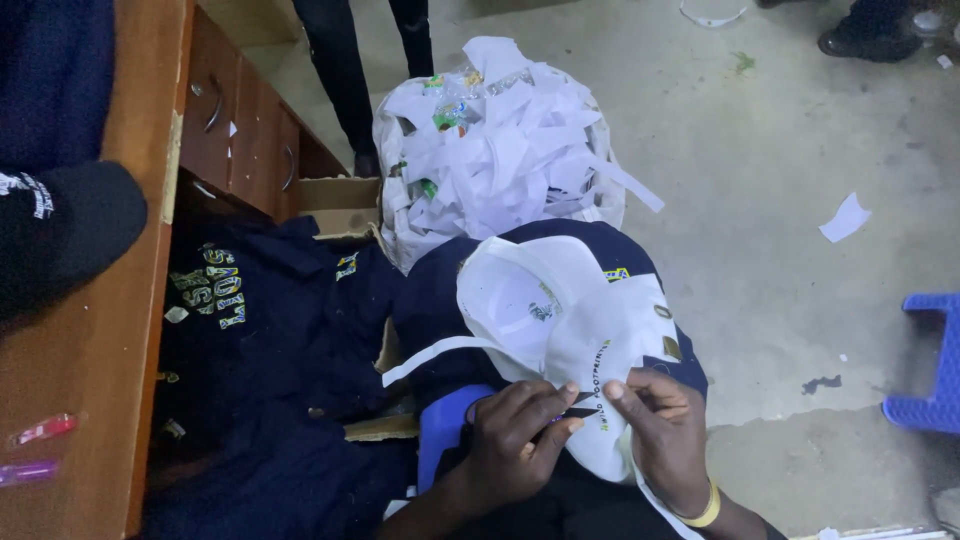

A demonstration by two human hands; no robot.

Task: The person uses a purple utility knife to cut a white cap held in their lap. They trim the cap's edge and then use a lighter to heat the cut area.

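The left hand sits low in the view with its fingers curled together around a small dark tool, apparently scissors, whose tip meets the edge of a white printed sheet; thumb and fingers are pinched shut on it. Just beside it, the right hand, with a yellow band at the wrist, is clamped on the lower edge of the same sheet, thumb on top and fingers folded under, so the two hands nearly touch across the paper. The sheet is curled and bowed upward, with small printed marks on its face, and a narrow white strip trails off its left side. It lies over the person's lap, on a dark navy garment with a yellow patch, and a blue stool shows under the left forearm. To the left, more navy clothing with yellow and white lettering is heaped in a cardboard box, right against a wooden bench with drawers; on the bench lie two small pink things and a dark sleeve. Beyond the sheet stands a clear bag stuffed with white paper trimmings and a few coloured scraps. Farther off, on the grey concrete floor, lie a loose paper scrap, a blue plastic crate at the right edge, and another person's dark trouser legs at the top.
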